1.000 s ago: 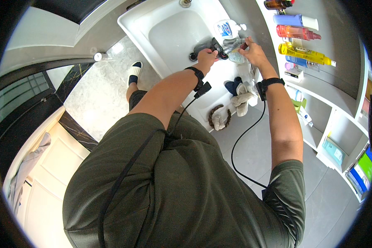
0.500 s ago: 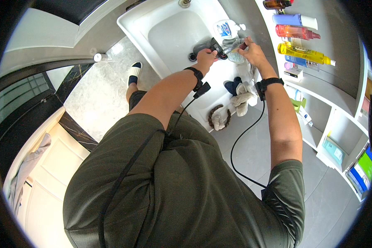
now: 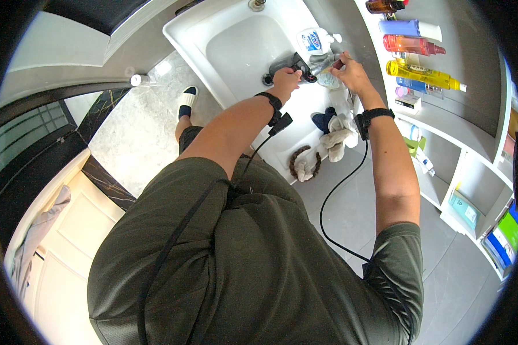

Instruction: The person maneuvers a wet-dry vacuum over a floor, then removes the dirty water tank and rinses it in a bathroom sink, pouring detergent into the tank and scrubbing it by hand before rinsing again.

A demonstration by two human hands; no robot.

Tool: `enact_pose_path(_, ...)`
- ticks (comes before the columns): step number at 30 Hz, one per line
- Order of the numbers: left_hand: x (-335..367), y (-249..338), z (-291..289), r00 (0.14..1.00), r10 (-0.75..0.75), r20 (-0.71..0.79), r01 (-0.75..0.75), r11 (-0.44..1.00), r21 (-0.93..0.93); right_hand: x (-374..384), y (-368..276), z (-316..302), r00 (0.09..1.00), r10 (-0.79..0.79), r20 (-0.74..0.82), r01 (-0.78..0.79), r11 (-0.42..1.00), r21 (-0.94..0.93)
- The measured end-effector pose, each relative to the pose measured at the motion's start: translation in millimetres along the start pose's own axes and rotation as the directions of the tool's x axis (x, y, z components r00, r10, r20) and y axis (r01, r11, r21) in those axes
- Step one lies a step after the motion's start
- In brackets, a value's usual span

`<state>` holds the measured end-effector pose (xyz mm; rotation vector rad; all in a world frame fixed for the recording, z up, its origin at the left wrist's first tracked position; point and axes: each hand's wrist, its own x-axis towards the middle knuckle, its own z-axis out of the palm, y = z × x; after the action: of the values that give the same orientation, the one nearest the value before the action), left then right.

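Over the right part of a white sink [image 3: 197, 43], my left hand [image 3: 286, 82] is closed on a black piece with rounded ends [image 3: 300, 64]; its exact kind I cannot make out. A clear greyish piece [image 3: 323, 60] reaches from it toward my right hand [image 3: 353, 75], whose thumb and fingers pinch its far end. Whether the two pieces are joined is unclear. A white pump bottle [image 3: 315, 41] with a blue label lies or stands just beyond them. Dark socks [image 3: 324, 119] and pale socks [image 3: 341, 140] rest on the sink's ledge below my right hand.
A brown braided band [image 3: 295, 164] with pale cloth lies at the ledge's near corner. On the right, a white shelf [image 3: 460, 129] holds several bottles, among them a yellow bottle [image 3: 423, 73] and a red bottle [image 3: 411, 44]. Black cables [image 3: 323, 215] hang from both wrists.
Almost nothing differs. Both hands keep their grips in the same place over the sink, with only a very slight shift of my body and right arm.
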<state>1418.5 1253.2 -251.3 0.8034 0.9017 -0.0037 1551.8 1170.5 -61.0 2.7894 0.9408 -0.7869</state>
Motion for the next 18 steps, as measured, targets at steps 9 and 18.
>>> enact_pose_path(9,-5.7,-1.3,-0.3,0.998,-0.021,-0.059,0.021,1.0,0.0,2.3,-7.8,-3.5,1.0,0.008,0.019,-0.007,0.999,-0.031)
enact_pose_path(18,-0.8,-7.0,-3.1,1.0,0.0,-0.006,0.0,1.0,-0.002,-0.5,-8.5,-3.9,1.0,0.003,-0.008,-0.003,1.0,0.003)
